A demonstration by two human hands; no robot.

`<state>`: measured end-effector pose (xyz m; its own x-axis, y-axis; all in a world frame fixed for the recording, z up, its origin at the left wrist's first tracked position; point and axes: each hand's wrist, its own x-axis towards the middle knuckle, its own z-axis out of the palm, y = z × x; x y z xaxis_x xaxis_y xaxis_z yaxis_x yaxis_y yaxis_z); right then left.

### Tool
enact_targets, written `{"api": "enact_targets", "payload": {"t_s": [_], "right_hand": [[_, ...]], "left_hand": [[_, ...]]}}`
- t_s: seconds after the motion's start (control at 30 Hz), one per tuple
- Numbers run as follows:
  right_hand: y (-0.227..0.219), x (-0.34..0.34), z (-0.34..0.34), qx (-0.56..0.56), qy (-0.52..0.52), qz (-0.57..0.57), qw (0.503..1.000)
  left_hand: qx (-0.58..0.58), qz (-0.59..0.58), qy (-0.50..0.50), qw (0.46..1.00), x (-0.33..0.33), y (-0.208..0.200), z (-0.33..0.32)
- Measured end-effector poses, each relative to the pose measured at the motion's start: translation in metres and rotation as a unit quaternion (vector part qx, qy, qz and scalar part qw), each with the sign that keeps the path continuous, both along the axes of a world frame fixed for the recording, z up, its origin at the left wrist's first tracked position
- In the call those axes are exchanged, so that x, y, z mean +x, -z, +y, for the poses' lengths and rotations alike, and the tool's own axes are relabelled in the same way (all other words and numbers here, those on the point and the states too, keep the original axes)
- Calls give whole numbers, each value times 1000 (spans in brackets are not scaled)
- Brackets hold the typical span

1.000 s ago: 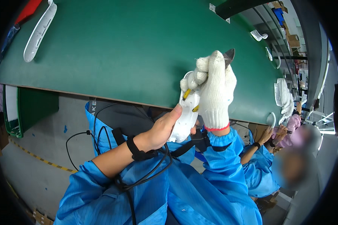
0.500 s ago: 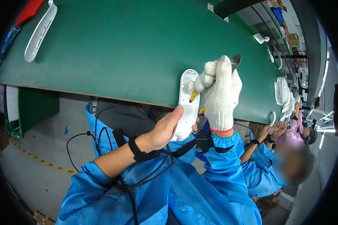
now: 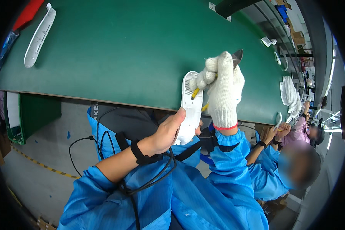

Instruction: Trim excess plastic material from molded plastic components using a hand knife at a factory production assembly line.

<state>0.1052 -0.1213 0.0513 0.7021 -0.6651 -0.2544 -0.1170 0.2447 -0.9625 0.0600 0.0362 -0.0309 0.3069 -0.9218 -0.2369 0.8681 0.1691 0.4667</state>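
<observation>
Since the white shell (image 3: 191,108) looks light and stiff, its edges suit gripping: the left hand (image 3: 166,131) clasps it, the right hand (image 3: 221,91) curls its fingers round a yellow-handled tool (image 3: 195,94)

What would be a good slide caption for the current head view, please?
Bare left hand holds a white perforated part while the gloved right hand grips a yellow-handled tool beside a green table.

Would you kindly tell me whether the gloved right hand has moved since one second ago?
Yes: judged against the black post, the gloved right hand has shifted slightly to the right, uncovering more of the white part.
</observation>
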Motion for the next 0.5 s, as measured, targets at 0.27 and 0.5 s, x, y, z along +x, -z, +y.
{"api": "enact_targets", "payload": {"t_s": [0.27, 0.5], "right_hand": [[-1, -5, 12, -4, 8, 4, 1000], [-1, -3, 3, 16, -15, -38, 999]], "left_hand": [[21, 22, -9, 999, 4, -5, 1], [78, -186, 20, 979, -3, -24, 25]]}}
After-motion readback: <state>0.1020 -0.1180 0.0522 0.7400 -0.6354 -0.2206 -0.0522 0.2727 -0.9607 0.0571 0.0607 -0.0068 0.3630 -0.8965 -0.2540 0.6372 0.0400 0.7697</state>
